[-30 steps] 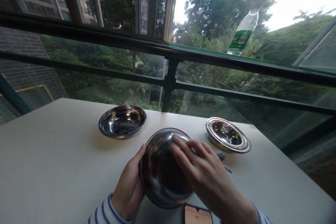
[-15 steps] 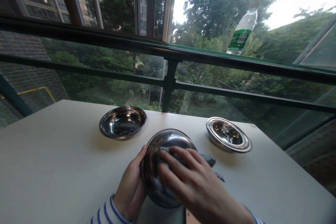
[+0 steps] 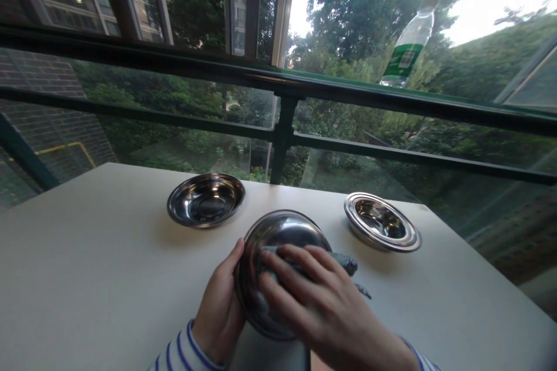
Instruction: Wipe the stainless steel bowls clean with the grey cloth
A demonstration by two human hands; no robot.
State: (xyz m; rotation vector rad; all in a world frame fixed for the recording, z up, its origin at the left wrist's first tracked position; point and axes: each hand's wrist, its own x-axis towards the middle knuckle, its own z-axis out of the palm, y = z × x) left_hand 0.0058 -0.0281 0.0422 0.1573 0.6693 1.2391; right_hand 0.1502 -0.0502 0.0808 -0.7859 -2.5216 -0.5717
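My left hand (image 3: pixel 221 301) grips a shiny steel bowl (image 3: pixel 296 231) by its left rim, with the thumb along the edge. The bowl's rounded underside faces me. Pressed against that underside, my right hand (image 3: pixel 315 295) is closed over a grey-green cloth (image 3: pixel 346 262). Part of the cloth sticks out past the right side of my fingers, with a dark patterned end. Most of the cloth lies hidden under my palm and fingers.
A steel bowl (image 3: pixel 206 200) stands at the back left of the white table (image 3: pixel 108 255). Stacked steel bowls (image 3: pixel 383 222) stand at the back right. Behind runs a dark green railing (image 3: pixel 191 72), with a plastic bottle (image 3: pixel 407 52) on it. A phone (image 3: pixel 319 362) peeks out below my right hand.
My right hand has moved left and slightly down over the bowl's underside with the cloth. It now covers more of the phone. My left hand keeps its grip on the rim.
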